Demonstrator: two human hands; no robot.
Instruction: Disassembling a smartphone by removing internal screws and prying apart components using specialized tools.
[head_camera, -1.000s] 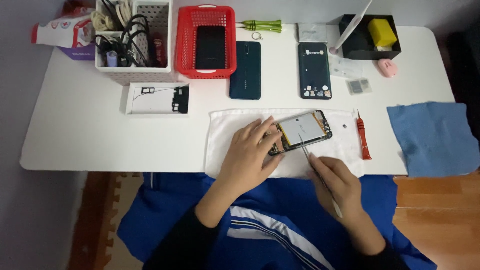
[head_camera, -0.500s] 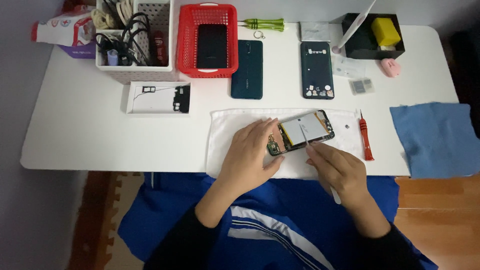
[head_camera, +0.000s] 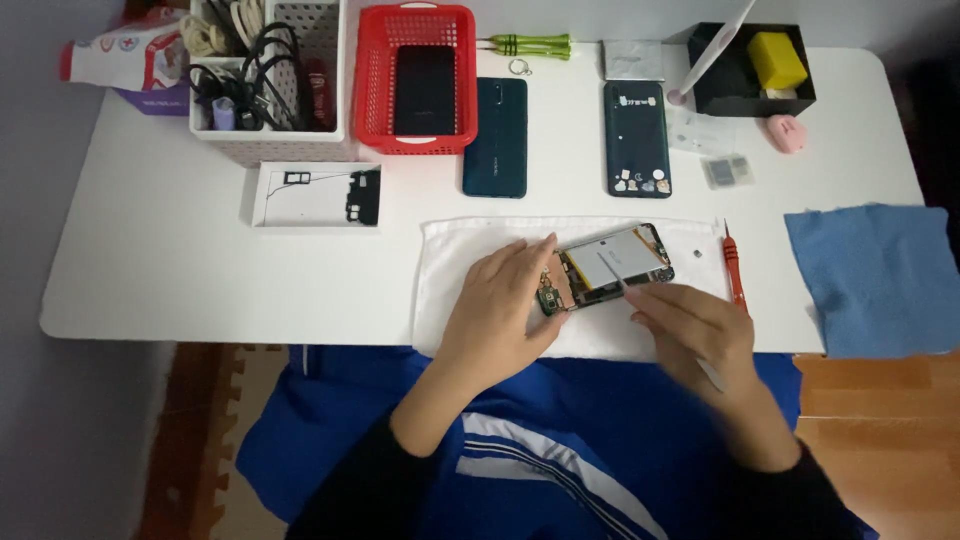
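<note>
An opened phone (head_camera: 612, 265) with its battery and circuit board showing lies tilted on a white cloth (head_camera: 450, 270). My left hand (head_camera: 500, 305) rests on the phone's left end and steadies it. My right hand (head_camera: 690, 325) grips a thin metal tool (head_camera: 612, 272) like a pen, its tip on the battery area of the phone.
A red-handled screwdriver (head_camera: 734, 265) lies at the cloth's right edge, a blue cloth (head_camera: 880, 275) further right. Behind are two dark phone backs (head_camera: 496, 137) (head_camera: 636, 137), a red basket (head_camera: 415, 75), a white cable basket (head_camera: 265, 75), a white tray (head_camera: 315, 195) and a black box (head_camera: 750, 70).
My right hand and the tool moved slightly, the tip shifting over the phone's battery. The left hand stays on the phone's left end.
</note>
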